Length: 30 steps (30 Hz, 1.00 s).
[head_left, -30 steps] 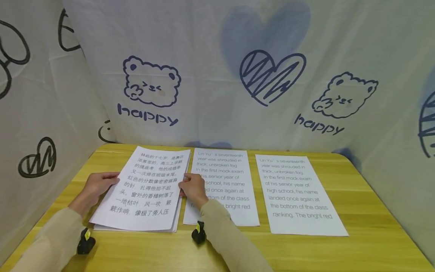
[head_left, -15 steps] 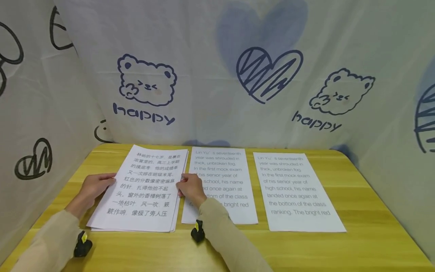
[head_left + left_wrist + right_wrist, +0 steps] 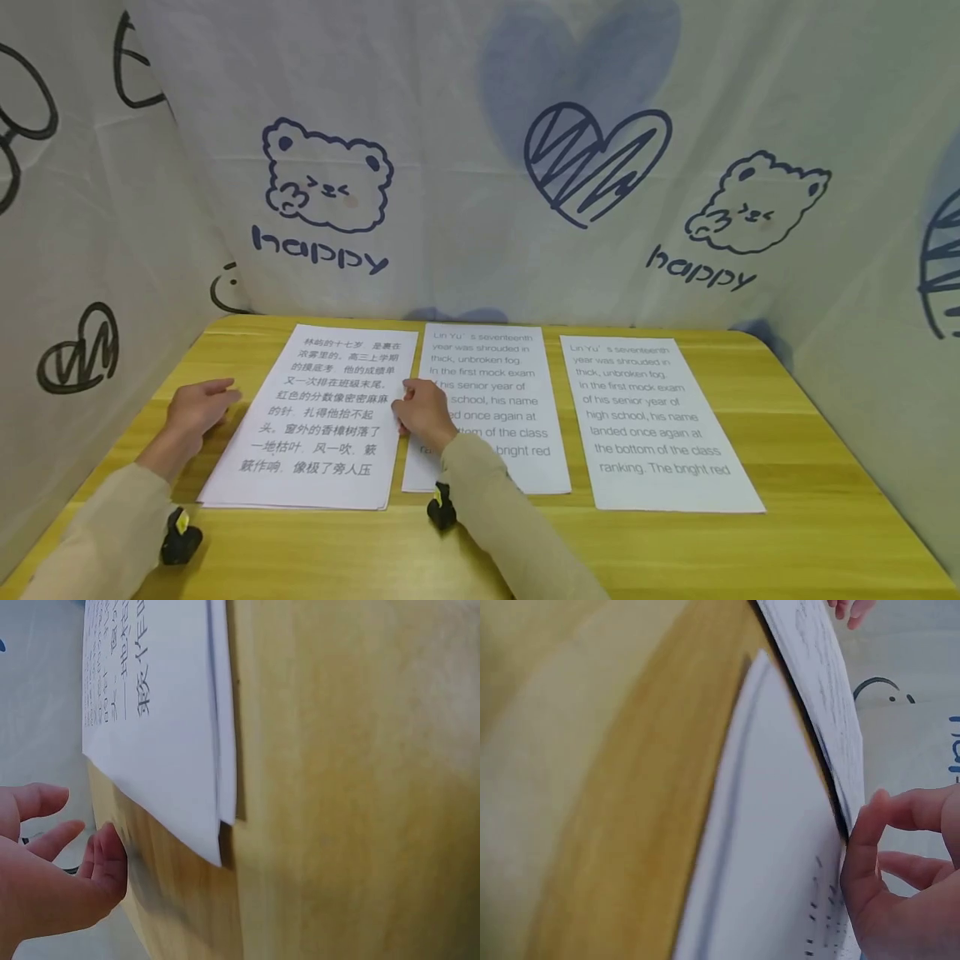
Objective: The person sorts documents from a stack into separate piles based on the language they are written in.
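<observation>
A stack of printed paper sheets (image 3: 322,417) with Chinese text lies on the left of the table, its sheets nearly flush. In the left wrist view, two layers of the paper stack (image 3: 165,772) show at a corner, slightly offset. My left hand (image 3: 197,410) is held just off the stack's left edge, touching nothing; its fingers (image 3: 46,801) are loosely bent and spread. At the opposite edge, my right hand (image 3: 426,412) pinches the stack's side with thumb and bent fingers; in the right wrist view the fingertips (image 3: 877,801) meet there, partly hiding the contact.
Beside the stack lies a middle pile of English-text paper (image 3: 495,400), partly covered by my right hand and sleeve. Farther right rests another English-text sheet (image 3: 660,429). The yellow wooden table (image 3: 300,554) is backed by a white curtain (image 3: 465,208) with bear and heart drawings.
My left hand has let go of the stack's left edge and moved away leftward. The sheets sit more evenly than before. My right hand stays at the right edge.
</observation>
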Available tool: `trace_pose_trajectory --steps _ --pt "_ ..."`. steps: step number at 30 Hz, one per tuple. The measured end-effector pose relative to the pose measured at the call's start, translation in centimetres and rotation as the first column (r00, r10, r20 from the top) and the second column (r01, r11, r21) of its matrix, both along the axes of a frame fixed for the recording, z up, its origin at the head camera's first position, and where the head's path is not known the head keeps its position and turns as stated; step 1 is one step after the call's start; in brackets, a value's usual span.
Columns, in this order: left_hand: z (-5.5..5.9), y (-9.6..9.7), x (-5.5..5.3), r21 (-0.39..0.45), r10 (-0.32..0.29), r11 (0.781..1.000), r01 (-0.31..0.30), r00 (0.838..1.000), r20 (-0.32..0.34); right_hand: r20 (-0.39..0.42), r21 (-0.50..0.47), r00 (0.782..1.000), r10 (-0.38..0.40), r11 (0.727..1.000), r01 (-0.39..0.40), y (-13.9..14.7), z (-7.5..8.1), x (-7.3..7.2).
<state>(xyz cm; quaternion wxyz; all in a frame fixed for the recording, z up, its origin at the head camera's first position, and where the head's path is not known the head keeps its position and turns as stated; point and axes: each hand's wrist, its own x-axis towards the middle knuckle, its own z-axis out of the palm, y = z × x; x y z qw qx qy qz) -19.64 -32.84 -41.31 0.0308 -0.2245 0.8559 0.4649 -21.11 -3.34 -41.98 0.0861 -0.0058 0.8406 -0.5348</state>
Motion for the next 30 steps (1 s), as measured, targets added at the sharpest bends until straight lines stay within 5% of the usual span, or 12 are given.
trace_pose_trajectory --steps 11,18,21,26,30 --pt "1.1 0.9 0.8 -0.166 0.006 0.986 -0.015 0.998 -0.055 -0.059 0.086 0.990 0.131 0.988 -0.125 2.5 1.4 -0.4" --pt "1.7 3.5 1.2 -0.338 -0.141 0.938 0.074 0.974 -0.176 -0.117 0.229 0.978 0.171 0.963 -0.141 6.4 1.9 -0.9" --pt "1.9 4.7 1.3 -0.294 -0.180 0.948 0.124 0.969 -0.170 -0.146 0.297 0.975 0.166 0.948 -0.117 7.9 1.9 -1.2" --pt "2.0 6.3 0.9 -0.074 -0.188 0.980 0.183 0.979 -0.081 -0.181 0.336 0.973 0.142 0.939 -0.075 10.1 2.0 -1.6" --pt "2.3 8.4 0.6 0.063 -0.202 0.976 0.208 0.976 -0.085 -0.211 0.379 0.968 0.137 0.924 -0.048 11.7 2.0 -1.6"
